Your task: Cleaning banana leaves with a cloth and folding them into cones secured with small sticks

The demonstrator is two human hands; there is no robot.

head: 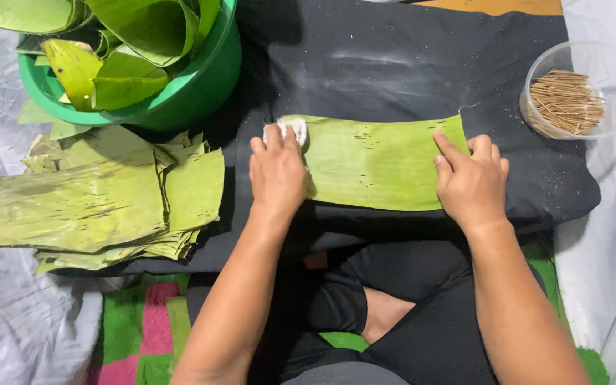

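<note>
My left hand (277,175) is closed over a white cloth (290,130), pressing it on the left end of a banana leaf (376,162) lying flat on the dark mat (393,64). My right hand (470,182) lies open, fingers holding the leaf's right end down. Stacked leaves (94,199) lie left; sticks (565,103) right.

Flat green banana leaf (379,167) on black cloth (393,64)

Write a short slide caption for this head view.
Left hand presses white cloth on long green banana leaf; right hand holds it flat.
</note>
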